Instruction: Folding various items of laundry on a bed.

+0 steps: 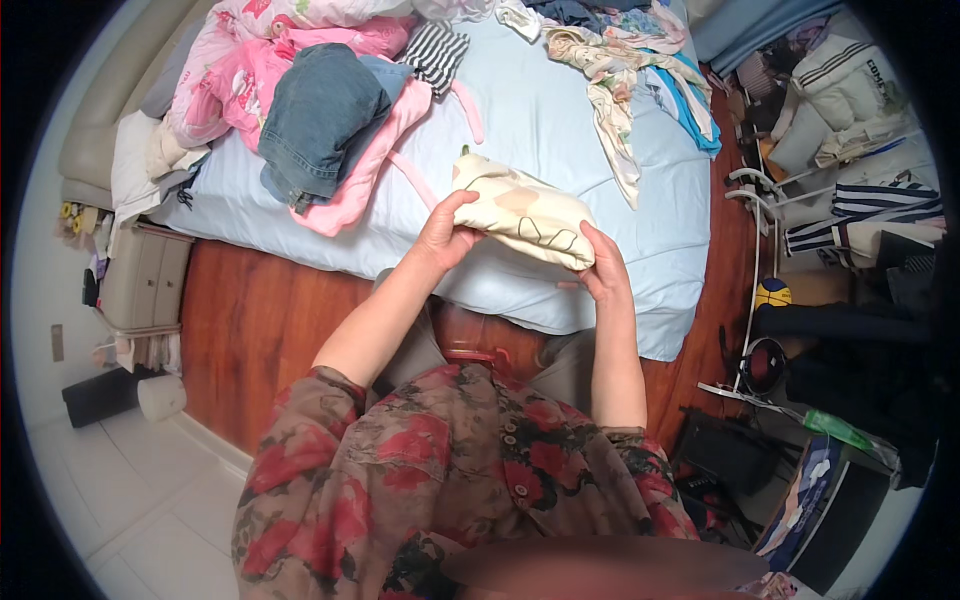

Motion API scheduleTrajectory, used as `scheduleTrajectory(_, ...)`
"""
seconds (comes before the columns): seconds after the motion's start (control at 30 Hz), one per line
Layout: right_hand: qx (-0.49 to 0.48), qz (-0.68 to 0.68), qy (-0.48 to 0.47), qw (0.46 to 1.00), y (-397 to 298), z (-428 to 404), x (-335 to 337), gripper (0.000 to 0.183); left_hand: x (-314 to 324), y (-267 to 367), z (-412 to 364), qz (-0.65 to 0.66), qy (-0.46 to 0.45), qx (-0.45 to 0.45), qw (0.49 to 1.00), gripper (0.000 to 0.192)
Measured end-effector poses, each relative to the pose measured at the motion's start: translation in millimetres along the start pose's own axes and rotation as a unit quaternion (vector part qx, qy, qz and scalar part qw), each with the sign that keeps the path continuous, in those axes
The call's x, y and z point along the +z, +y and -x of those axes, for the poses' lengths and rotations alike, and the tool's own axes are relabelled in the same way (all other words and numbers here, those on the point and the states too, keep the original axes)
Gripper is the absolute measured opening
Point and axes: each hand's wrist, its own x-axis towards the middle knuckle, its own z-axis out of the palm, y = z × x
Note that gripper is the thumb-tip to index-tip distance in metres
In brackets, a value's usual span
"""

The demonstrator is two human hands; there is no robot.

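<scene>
A folded cream cloth garment (pixel 525 210) with tan patches and dark line drawings is held up over the bed's near edge. My left hand (pixel 448 231) grips its left end, thumb on top. At the right end, my right hand (pixel 604 259) pinches the folded edge. Beneath lies the light blue bed sheet (pixel 517 97). To the left of the garment, a folded pair of blue denim (pixel 322 120) rests on a pink padded garment (pixel 409 112), whose pink strap (pixel 411 178) trails toward my left hand.
Pink bedding (pixel 232 82) and a black-and-white striped cloth (pixel 436 56) lie at the back left. Loose floral clothes (pixel 611 97) spread at the back right. A white clothes rack (pixel 750 322) with garments stands right of the bed. A bedside cabinet (pixel 146 274) stands left.
</scene>
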Motion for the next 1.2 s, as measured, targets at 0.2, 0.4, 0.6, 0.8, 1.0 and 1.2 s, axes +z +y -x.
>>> scheduleTrajectory(0.2, -0.024, 0.004, -0.044, 0.999, 6.0, -9.5, 17.9, 0.035, -2.8, 19.5, 19.2, -0.062, 0.029, 0.019, 0.997, 0.054)
scheduleTrajectory(0.4, 0.026, 0.143, -0.102, 0.984, -13.2, -49.0, 71.8, 0.036, -19.0, 46.5, 46.2, -0.028, 0.067, 0.076, 0.994, 0.048)
scheduleTrajectory(0.6, -0.130, 0.216, -0.056, 0.966, -30.2, -86.2, 119.2, 0.044, -15.0, 54.9, 47.0, -0.115, 0.108, 0.257, 0.953, 0.045)
scheduleTrajectory(0.8, -0.206, 0.441, 0.065, 0.871, 32.7, -154.1, 23.6, 0.045, -138.3, -50.2, -2.1, -0.336, 0.426, 0.183, 0.820, 0.072)
scheduleTrajectory(1.0, -0.205, 0.560, 0.332, 0.731, -2.9, -148.7, -92.5, 0.043, -116.1, -85.1, 34.3, -0.563, 0.182, 0.248, 0.767, 0.035)
scheduleTrajectory(1.2, -0.244, 0.470, 0.334, 0.780, -36.7, -192.8, -150.2, 0.063, -81.6, -53.0, -8.9, -0.604, 0.127, 0.269, 0.739, 0.028)
